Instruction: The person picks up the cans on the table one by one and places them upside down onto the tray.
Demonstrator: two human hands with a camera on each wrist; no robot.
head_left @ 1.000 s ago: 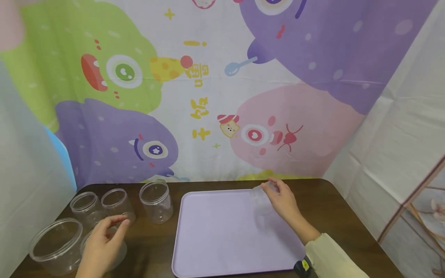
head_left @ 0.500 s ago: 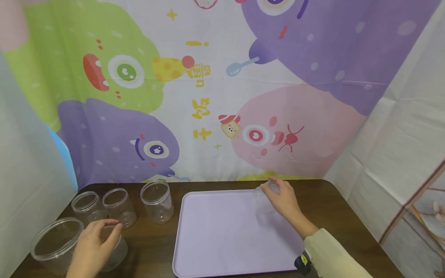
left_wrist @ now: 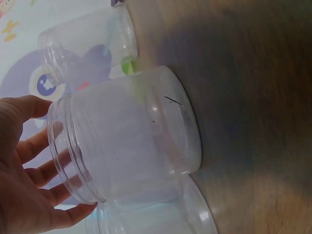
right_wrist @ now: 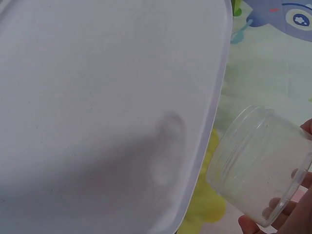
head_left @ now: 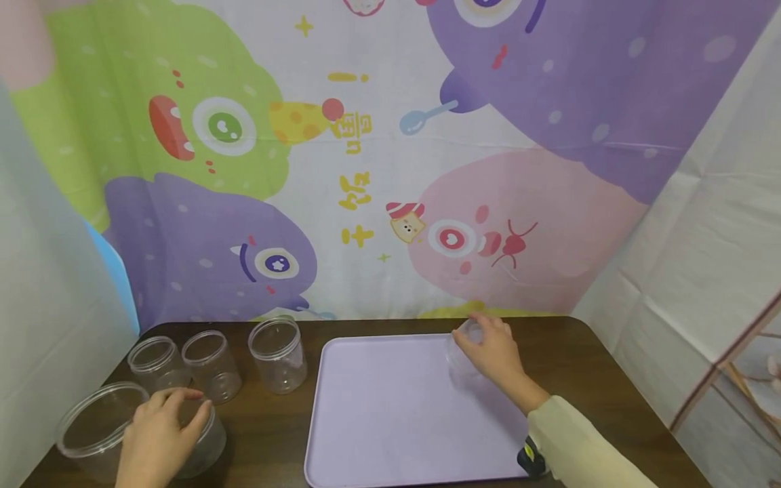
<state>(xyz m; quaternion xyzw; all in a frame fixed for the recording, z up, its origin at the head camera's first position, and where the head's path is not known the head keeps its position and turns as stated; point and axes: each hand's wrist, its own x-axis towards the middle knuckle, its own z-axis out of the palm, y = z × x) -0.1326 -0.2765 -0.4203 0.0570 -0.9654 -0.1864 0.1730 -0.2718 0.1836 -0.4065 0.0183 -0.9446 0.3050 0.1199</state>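
Over the far right part of the lilac tray [head_left: 390, 413], my right hand [head_left: 494, 349] grips a clear plastic jar [head_left: 462, 352]. In the right wrist view, this jar [right_wrist: 261, 163] is tilted with its threaded mouth towards the tray; fingers [right_wrist: 282, 207] curl round the base end. On the left, my left hand [head_left: 158, 434] holds another clear jar [head_left: 207, 444] by its rim. The left wrist view shows that jar [left_wrist: 131, 131] standing on the table, its threaded rim between thumb and fingers [left_wrist: 36, 146]. Part of it is hidden behind the hand in the head view.
Clear jars also stand at the left: a wide one [head_left: 97, 440] near the front, two smaller ones behind, one [head_left: 155, 362] and its neighbour [head_left: 213, 366], and a single jar [head_left: 277, 359] beside the tray. A printed cloth [head_left: 366, 271] hangs behind the dark table [head_left: 268, 434].
My left hand has shifted left and down onto the rim of its jar. The jar in my right hand has tilted a little, staying above the tray's far right part.
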